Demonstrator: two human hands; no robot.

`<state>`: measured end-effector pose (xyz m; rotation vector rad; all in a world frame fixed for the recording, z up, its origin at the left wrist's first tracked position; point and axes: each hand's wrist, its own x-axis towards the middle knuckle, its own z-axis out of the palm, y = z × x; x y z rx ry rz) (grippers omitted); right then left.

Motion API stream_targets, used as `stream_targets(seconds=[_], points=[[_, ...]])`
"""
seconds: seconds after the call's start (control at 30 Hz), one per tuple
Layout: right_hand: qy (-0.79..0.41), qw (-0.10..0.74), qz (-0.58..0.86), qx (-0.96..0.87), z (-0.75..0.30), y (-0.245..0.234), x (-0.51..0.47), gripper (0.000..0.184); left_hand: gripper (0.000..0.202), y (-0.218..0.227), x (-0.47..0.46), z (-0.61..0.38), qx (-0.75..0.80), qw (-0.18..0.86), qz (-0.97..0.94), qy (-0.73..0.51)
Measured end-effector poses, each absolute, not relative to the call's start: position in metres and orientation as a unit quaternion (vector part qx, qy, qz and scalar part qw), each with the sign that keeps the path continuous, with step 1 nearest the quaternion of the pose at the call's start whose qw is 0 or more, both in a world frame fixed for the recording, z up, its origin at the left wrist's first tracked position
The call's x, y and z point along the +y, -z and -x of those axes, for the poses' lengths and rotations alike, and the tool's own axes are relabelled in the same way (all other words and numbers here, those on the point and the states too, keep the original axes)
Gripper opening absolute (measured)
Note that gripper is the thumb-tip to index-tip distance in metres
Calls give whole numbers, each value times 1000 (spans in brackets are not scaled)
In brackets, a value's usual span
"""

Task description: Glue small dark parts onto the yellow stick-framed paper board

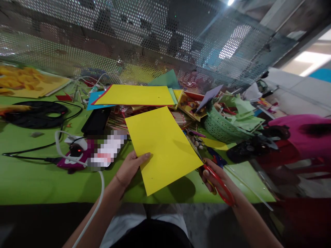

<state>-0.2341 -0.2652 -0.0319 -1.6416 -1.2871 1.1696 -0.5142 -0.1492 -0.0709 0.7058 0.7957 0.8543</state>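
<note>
My left hand (133,166) pinches the left edge of a yellow sheet of paper (165,148), its thumb lying on top. The sheet is held tilted above the green table (31,186). At the sheet's right corner, my right hand (213,174) is closed around scissors (222,187) with red and yellow handles. The scissor blades reach up along the sheet's right edge and are partly hidden there, so I cannot tell whether they touch the paper. A blurred-out phone-like object (110,151) lies left of my left hand.
Behind the sheet lies a stack of yellow paper (137,95). A green basket (219,125) holds paper scraps, near a black camera (248,150). At left are a purple power strip (77,156), its cables and a black cable reel (33,113). A person in pink (305,132) is at right.
</note>
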Motion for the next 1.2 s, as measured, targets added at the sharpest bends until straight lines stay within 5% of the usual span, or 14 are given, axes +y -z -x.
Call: stream_targets(seconds=[0.7, 1.2], points=[[-423, 372, 664, -491, 229, 50, -262, 56, 42, 69, -150, 514, 379, 770, -315, -406], [-419, 358, 672, -495, 244, 28, -258, 46, 41, 71, -152, 516, 355, 785, -333, -383]])
